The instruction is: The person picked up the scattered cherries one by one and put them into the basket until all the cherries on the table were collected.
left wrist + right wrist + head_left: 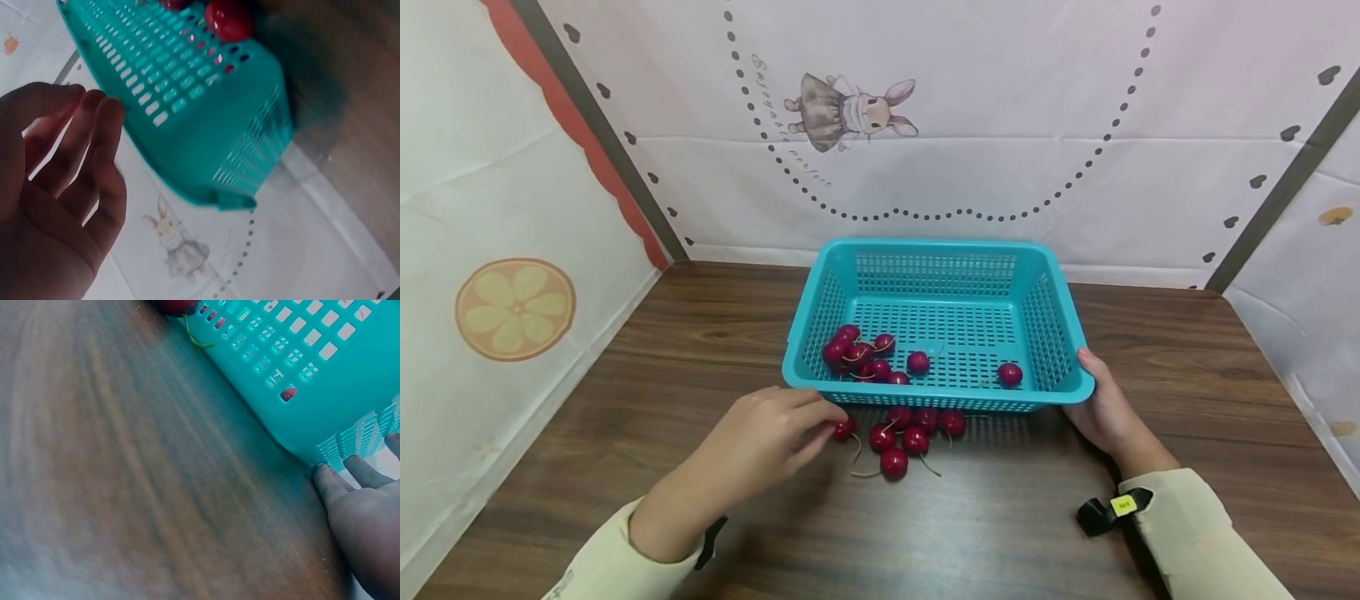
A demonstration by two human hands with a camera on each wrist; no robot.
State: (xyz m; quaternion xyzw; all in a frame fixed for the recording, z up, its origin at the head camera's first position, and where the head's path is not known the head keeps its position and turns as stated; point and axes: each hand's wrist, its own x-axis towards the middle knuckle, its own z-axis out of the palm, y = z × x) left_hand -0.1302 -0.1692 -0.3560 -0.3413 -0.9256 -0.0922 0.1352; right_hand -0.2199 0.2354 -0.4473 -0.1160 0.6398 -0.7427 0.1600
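Note:
A turquoise plastic basket [937,398] with slotted walls stands on the table, several dark red cherries [858,354] heaped in its left front corner. More stemmed cherries [893,463] lie on the wood just in front of it. My left hand [767,437] is at the left end of these, its fingertips beside one cherry [844,427]. In the left wrist view the fingers [109,125] bend loosely toward the thumb, with nothing visible between them. At the basket's right front corner my right hand [1101,408] holds the rim; in the right wrist view its fingers [369,472] rest against the side wall.
A patterned white cloth wall [970,175] rises behind the basket, with cloth sides [512,200] left and right. The brown wooden table [955,525] extends in front. Inside the basket a single cherry [1010,374] lies apart at the right.

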